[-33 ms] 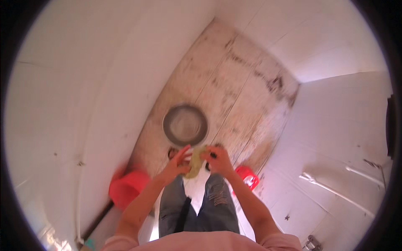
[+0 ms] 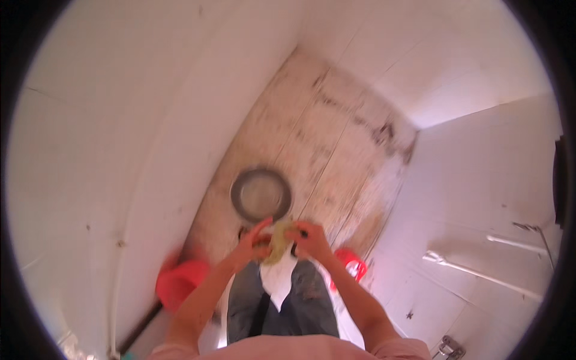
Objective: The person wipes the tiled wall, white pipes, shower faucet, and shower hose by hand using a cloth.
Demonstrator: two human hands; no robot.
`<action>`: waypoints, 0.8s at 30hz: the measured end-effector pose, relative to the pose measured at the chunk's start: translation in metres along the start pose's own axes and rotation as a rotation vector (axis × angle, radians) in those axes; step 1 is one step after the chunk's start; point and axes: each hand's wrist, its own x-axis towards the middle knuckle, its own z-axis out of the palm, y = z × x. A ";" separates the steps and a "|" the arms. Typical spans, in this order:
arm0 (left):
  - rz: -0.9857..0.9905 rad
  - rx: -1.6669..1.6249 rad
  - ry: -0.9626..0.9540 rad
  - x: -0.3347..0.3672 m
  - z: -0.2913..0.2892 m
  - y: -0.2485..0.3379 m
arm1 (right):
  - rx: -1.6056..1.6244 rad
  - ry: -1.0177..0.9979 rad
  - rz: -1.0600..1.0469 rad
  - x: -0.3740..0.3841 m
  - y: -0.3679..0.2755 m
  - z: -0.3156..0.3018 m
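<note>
Both my hands are together in front of my knees, around a soft yellow-green piece (image 2: pixel 278 245) that looks like a cloth or sponge; blur hides its exact kind. My left hand (image 2: pixel 248 246) curls against its left side, with the index finger stretched forward. On the other side, my right hand (image 2: pixel 311 241) pinches it between thumb and fingers, and something dark shows on one finger. Just beyond my hands, a round grey basin (image 2: pixel 237 198) stands on the floor; its paler inside shows no clear detail.
A red bucket (image 2: pixel 180 285) stands by the left wall, and a smaller red container (image 2: pixel 351 266) is beside my right knee. White pipes (image 2: pixel 480 279) run along the right wall, above a metal fitting (image 2: pixel 450 348). The worn floor (image 2: pixel 312 138) has dark stains.
The whole view has tilted a little, so the basin and floor sit slightly lower in the picture. Both hands keep the yellow-green piece between them, with small finger movement.
</note>
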 end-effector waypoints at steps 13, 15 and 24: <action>0.362 0.208 -0.278 0.023 0.061 0.060 | -0.473 0.713 -0.061 -0.169 -0.119 -0.117; 0.398 0.499 -0.191 0.001 0.117 0.086 | -0.481 0.797 -0.019 -0.182 -0.109 -0.141; 0.220 0.310 -0.163 0.026 0.265 0.091 | -0.489 1.403 -0.200 -0.259 -0.061 -0.250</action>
